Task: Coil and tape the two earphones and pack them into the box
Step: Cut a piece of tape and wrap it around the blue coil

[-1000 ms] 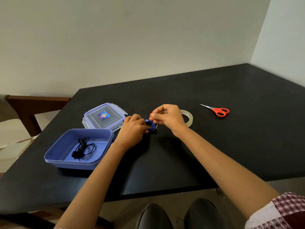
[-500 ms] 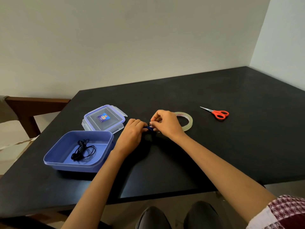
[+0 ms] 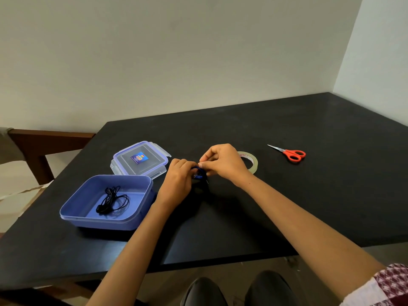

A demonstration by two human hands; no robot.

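Blue earphone coil (image 3: 199,172) sits right of the box (image 3: 103,220), caught between both hands. Left hand (image 3: 178,182) curls its fingers round the coil's left side. Right hand (image 3: 224,163) pinches its top. Tape on it and coil axis: cannot tell. The box lies left of the coil and nearer the person, so the left hand looks the closer carrier. Black earphone (image 3: 111,199) lies inside the box. Lid (image 3: 141,159), just behind the box, bears a blue sticker, its text unreadable.
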